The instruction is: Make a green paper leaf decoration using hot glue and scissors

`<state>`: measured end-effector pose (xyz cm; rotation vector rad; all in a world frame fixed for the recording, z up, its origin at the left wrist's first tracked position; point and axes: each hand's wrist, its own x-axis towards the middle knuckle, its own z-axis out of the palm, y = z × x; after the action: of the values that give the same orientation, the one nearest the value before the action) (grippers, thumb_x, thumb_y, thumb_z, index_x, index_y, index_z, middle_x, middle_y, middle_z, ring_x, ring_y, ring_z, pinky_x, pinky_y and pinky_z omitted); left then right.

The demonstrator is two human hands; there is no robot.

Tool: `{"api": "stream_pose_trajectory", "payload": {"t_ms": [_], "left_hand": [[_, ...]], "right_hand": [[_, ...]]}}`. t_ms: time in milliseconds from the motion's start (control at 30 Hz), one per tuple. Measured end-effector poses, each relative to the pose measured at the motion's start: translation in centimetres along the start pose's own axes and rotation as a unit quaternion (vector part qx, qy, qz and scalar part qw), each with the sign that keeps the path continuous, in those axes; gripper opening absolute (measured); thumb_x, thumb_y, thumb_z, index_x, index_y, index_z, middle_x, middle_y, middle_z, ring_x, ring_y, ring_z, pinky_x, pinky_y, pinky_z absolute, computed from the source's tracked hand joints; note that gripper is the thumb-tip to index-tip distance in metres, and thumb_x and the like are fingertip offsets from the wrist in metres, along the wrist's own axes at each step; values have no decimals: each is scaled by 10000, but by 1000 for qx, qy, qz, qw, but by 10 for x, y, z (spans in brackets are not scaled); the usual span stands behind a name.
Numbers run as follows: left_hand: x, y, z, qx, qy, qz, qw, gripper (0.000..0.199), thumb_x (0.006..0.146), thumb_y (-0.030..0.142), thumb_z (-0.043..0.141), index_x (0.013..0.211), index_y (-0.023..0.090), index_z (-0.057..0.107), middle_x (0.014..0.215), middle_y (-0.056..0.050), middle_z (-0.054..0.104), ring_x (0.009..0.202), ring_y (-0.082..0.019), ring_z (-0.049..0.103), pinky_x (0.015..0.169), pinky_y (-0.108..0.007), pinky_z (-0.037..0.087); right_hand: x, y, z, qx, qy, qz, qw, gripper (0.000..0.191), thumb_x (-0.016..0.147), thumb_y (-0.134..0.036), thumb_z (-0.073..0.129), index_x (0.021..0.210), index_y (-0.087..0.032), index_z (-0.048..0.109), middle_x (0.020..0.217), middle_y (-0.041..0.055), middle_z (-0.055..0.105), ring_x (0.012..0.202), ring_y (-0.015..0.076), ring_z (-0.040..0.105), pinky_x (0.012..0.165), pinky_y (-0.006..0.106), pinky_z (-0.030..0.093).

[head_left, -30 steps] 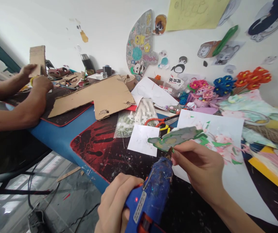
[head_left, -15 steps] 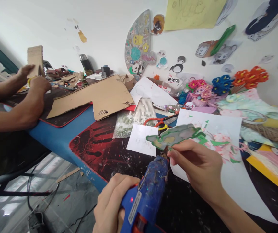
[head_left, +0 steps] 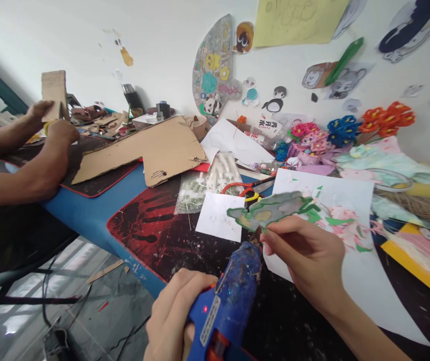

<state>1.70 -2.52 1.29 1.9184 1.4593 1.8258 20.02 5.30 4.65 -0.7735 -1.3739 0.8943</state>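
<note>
My left hand [head_left: 179,311] is closed around a blue hot glue gun [head_left: 233,291], whose small red light is lit and whose nozzle points up and away from me. Between the thumb and fingers of my right hand [head_left: 305,255] is a flat leaf-shaped cutout [head_left: 269,211], greyish with green edges. The glue gun's dark tip is right at the cutout's lower edge; whether they touch I cannot tell. Under my right wrist lies a white paper sheet [head_left: 365,291] scattered with pink and green scraps [head_left: 341,220].
Orange-handled scissors [head_left: 237,187] and a small white paper [head_left: 220,216] lie beyond the glue gun. A cut cardboard piece [head_left: 170,148] spans the table's back. Pipe-cleaner flowers [head_left: 388,120] stand at right. At left, another person's hands [head_left: 55,120] hold cardboard [head_left: 54,90].
Very little differs. The cutout appears tilted slightly, and the glue gun and my left hand have shifted by a hair.
</note>
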Motion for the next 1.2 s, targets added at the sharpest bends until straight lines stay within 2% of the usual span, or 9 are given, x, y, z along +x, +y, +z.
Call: {"api": "stream_pose_trajectory", "payload": {"t_ms": [300, 433, 600, 700, 733, 833, 967, 1067, 1200], "left_hand": [[1, 2, 4, -9, 30, -9, 999, 344, 1063, 298, 371, 951, 178, 674, 794, -66, 633, 666, -202, 590, 593, -322, 478], [0, 2, 2, -22, -4, -8, 1000, 423, 1069, 410, 348, 973, 175, 687, 810, -72, 642, 684, -202, 594, 610, -321, 494], [4, -6, -14, 44, -13, 29, 999, 296, 1032, 244, 391, 1090, 179, 673, 923, -75, 643, 770, -224, 628, 634, -329, 531], [8, -19, -26, 97, -80, 110, 986, 324, 978, 205, 458, 1261, 195, 614, 1033, -71, 652, 855, -239, 652, 691, -329, 570], [9, -25, -27, 109, -70, 93, 987, 333, 963, 175, 474, 1268, 191, 607, 1056, -78, 654, 878, -241, 655, 730, -337, 571], [11, -41, -16, 134, -122, 47, 982, 323, 997, 153, 420, 1282, 186, 569, 1070, -90, 644, 915, -217, 656, 770, -316, 553], [16, -55, 15, 263, -184, 91, 943, 288, 1021, 195, 449, 1272, 123, 569, 1038, -122, 646, 896, -251, 629, 774, -376, 537], [22, -54, 28, 341, -220, 96, 909, 277, 1001, 227, 531, 1250, 126, 596, 1031, -121, 661, 906, -295, 593, 799, -457, 502], [29, -40, 26, 372, -240, 41, 896, 333, 987, 246, 575, 1309, 165, 573, 1125, -120, 657, 990, -327, 576, 834, -497, 470]], "right_hand": [[-1, 2, -1, 6, -5, 0, 1000, 183, 886, -98, 728, 876, -274, 776, 700, -26, 685, 610, 102, 623, 575, 237, 504], [-1, 2, -2, 10, 1, 7, 1000, 154, 882, -110, 733, 866, -257, 774, 709, -13, 683, 602, 112, 625, 566, 250, 514], [3, 3, -3, 21, 22, 9, 1000, 109, 875, -132, 739, 842, -231, 770, 728, 5, 684, 581, 121, 612, 555, 274, 515], [9, 3, -8, 19, 49, 21, 998, 95, 868, -154, 744, 812, -226, 768, 722, 3, 686, 562, 113, 598, 540, 264, 506], [11, 2, -10, 16, 58, 28, 998, 94, 864, -164, 748, 792, -223, 765, 717, 3, 686, 555, 109, 593, 535, 259, 504], [16, 1, -20, 16, 71, 65, 995, 109, 842, -197, 765, 734, -214, 756, 688, 2, 679, 543, 98, 577, 525, 240, 495], [14, -3, -36, 13, 71, 98, 993, 110, 819, -230, 781, 715, -209, 753, 671, 2, 669, 536, 91, 572, 517, 225, 488], [11, -7, -45, 0, 66, 96, 993, 111, 809, -236, 782, 708, -208, 745, 639, -4, 650, 533, 94, 574, 508, 219, 491], [10, -13, -49, -30, 48, 78, 995, 113, 800, -236, 772, 699, -203, 734, 605, -4, 642, 540, 107, 578, 491, 219, 485]]}}
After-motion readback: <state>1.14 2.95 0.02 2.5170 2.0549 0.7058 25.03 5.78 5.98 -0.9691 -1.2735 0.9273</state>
